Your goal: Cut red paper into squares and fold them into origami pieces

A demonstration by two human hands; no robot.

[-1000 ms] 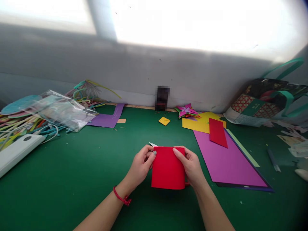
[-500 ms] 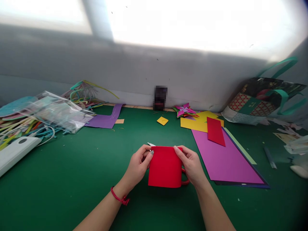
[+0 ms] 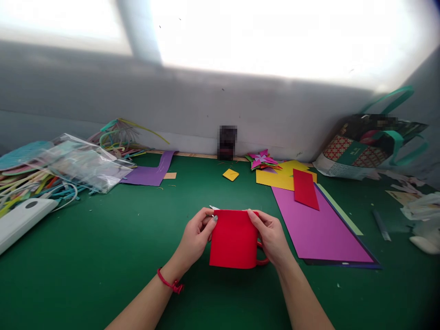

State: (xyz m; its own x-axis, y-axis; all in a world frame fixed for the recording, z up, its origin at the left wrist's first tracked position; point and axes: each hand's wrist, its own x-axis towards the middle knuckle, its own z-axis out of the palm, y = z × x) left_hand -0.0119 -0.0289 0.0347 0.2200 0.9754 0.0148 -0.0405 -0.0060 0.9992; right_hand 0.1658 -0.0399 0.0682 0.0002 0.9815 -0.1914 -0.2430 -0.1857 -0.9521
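A red paper (image 3: pixel 233 240) is held up over the green table, its lower edge slightly curved. My left hand (image 3: pixel 196 229) pinches its upper left corner between thumb and fingers. At the upper right corner, my right hand (image 3: pixel 270 231) grips it with the thumb on the front. Partly hidden behind the paper are scissors: a red handle (image 3: pixel 263 261) shows at the lower right and a blade tip (image 3: pixel 213 208) at the upper left.
Purple sheets (image 3: pixel 323 229), a red strip (image 3: pixel 305 189) and yellow paper (image 3: pixel 275 179) lie right. A yellow folded square (image 3: pixel 230 174) and a paper star (image 3: pixel 263 159) are farther back. Left are paper strips, a plastic bag (image 3: pixel 92 165) and a white power strip (image 3: pixel 24 222). A patterned bag (image 3: pixel 357 151) stands back right.
The view has shifted slightly, so everything sits a little differently in the picture. Both hands still hold the red paper in nearly the same pose.
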